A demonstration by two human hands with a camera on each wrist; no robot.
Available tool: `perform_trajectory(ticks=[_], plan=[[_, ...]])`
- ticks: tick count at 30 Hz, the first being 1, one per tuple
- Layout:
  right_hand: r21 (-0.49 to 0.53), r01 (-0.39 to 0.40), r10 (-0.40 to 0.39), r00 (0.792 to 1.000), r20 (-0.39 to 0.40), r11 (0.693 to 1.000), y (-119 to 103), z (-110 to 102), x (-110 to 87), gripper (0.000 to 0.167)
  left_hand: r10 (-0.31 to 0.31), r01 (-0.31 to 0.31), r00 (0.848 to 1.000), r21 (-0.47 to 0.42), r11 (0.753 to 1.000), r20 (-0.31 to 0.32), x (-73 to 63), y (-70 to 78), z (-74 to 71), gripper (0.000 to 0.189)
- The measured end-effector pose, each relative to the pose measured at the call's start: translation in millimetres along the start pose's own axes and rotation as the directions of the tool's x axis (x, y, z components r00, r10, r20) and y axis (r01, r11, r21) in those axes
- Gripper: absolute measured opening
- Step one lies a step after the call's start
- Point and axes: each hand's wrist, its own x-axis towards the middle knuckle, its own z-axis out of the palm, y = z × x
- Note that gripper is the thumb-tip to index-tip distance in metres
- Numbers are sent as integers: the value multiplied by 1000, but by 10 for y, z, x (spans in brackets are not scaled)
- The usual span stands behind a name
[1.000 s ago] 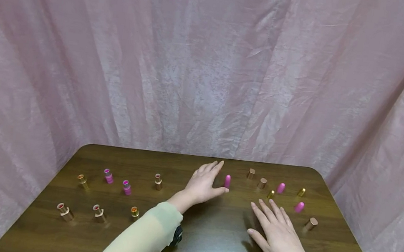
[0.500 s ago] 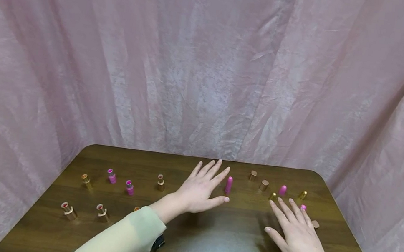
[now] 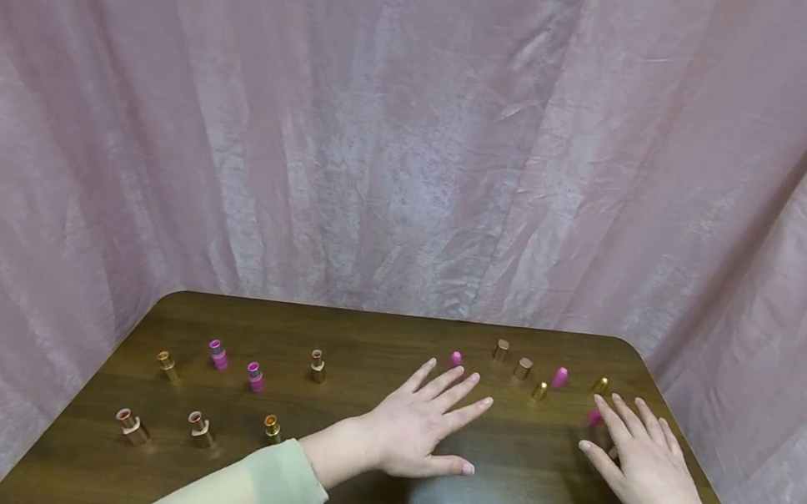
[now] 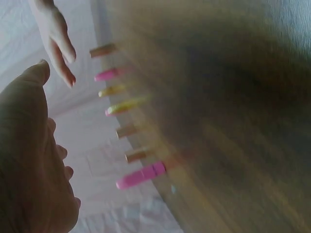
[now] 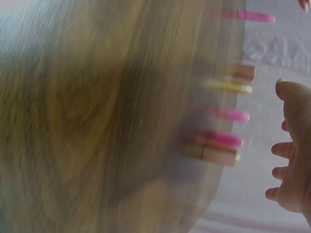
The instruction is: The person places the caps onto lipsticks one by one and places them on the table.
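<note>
My left hand (image 3: 419, 430) hovers over the middle of the table, fingers spread and holding nothing. Just beyond its fingertips stands a tall pink lipstick (image 3: 456, 358), partly covered by the hand in the head view; the left wrist view shows the lipstick (image 4: 141, 175) whole, with a seam. My right hand (image 3: 648, 475), fingers straight and apart, is at the right side. It partly hides a pink lipstick cap (image 3: 595, 418) and a copper cap, seen better in the right wrist view as a copper piece (image 5: 219, 154). No object is in that hand either.
Several uncapped lipsticks stand at left, among them a gold one (image 3: 166, 364), a pink one (image 3: 255, 378) and a copper one (image 3: 200, 429). Beyond the hands are copper caps (image 3: 523, 368), a pink cap (image 3: 559, 377) and gold caps (image 3: 540, 391). Pink curtain (image 3: 418, 136) hangs behind the table.
My right hand has moved right, over the pink and copper caps there. The left hand has drawn nearer and slightly right, its fingers more spread. The lipsticks and caps stay in place.
</note>
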Motion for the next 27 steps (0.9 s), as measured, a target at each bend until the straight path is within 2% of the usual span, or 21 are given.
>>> perform_trajectory(ticks=[7,13,18,22,27], plan=[[4,-49,49,999,14,999,215,15,-50,74,66,-66,997,17,998,48,-3,266,56,84],[-4,-83,83,996,29,997,310,47,-38,75,94,-100,990,55,993,101,15,510,111,84],[6,-117,117,991,70,993,361,61,88,76,118,-128,981,59,990,155,61,702,178,85],[7,-134,132,987,92,991,400,88,242,75,122,-134,980,65,989,156,129,819,243,84],[-35,-131,134,987,93,991,466,108,397,58,106,-115,985,66,991,136,253,906,317,84]])
